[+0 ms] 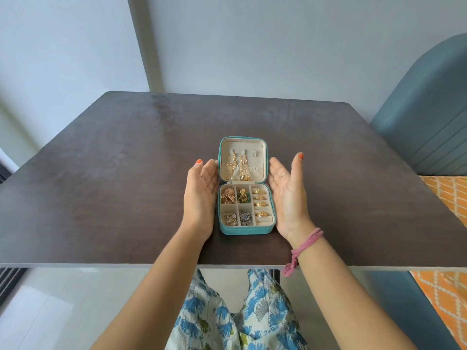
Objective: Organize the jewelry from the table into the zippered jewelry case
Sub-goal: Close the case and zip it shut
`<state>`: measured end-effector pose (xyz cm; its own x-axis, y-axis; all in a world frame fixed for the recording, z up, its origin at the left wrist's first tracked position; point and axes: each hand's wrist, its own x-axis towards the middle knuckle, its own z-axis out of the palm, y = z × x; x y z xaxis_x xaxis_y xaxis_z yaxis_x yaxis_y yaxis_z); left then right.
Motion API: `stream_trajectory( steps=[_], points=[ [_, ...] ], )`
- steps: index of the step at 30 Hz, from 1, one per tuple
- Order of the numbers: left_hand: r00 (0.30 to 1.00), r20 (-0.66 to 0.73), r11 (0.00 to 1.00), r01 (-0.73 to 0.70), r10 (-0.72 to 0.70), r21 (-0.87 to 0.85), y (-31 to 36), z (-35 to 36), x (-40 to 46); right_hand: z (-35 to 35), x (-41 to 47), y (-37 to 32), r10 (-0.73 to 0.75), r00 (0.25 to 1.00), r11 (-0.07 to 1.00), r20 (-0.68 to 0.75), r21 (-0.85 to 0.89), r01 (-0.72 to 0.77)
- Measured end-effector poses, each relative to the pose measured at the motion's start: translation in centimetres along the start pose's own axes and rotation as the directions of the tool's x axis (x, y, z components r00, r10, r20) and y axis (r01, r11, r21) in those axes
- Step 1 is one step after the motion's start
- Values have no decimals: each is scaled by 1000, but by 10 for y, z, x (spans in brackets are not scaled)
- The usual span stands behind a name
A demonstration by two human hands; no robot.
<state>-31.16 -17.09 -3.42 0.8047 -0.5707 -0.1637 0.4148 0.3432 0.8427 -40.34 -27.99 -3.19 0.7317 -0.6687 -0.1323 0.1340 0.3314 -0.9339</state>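
Note:
A small teal zippered jewelry case (246, 231) lies open flat on the dark table (113, 173). Its lid holds gold necklaces (238, 165) hanging from hooks. The base has cream compartments: gold rings (260, 202) in the right roll column, gold earrings (228, 195) and a green-and-gold piece (243, 196) at the top, small studs (230, 220) and a silver-blue piece (245, 218) below. My left hand (201, 195) stands palm-in beside the case's left side, and my right hand (288, 195) beside its right side. Both are open and hold nothing.
A teal padded chair (424, 117) stands at the table's right. An orange patterned fabric (447, 198) lies beyond the right edge. A pink band (303, 246) is on my right wrist. The table's near edge runs just below the case.

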Motion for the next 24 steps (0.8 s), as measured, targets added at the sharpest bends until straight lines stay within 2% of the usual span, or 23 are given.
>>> stream_trajectory(
  steps=[13, 20, 24],
  points=[
    [998, 46, 986, 49, -42, -162, 4, -10, 6, -9, 2, -2, -12, 999, 979, 49, 205, 2],
    [998, 68, 997, 4, 1, -78, 4, -9, 4, -10, -3, -4, -52, 995, 975, 89, 220, 31],
    [995, 75, 993, -76, 69, 88, 1, -9, 0, -10, -6, -5, -74, 990, 981, 117, 186, 51]
  ],
)
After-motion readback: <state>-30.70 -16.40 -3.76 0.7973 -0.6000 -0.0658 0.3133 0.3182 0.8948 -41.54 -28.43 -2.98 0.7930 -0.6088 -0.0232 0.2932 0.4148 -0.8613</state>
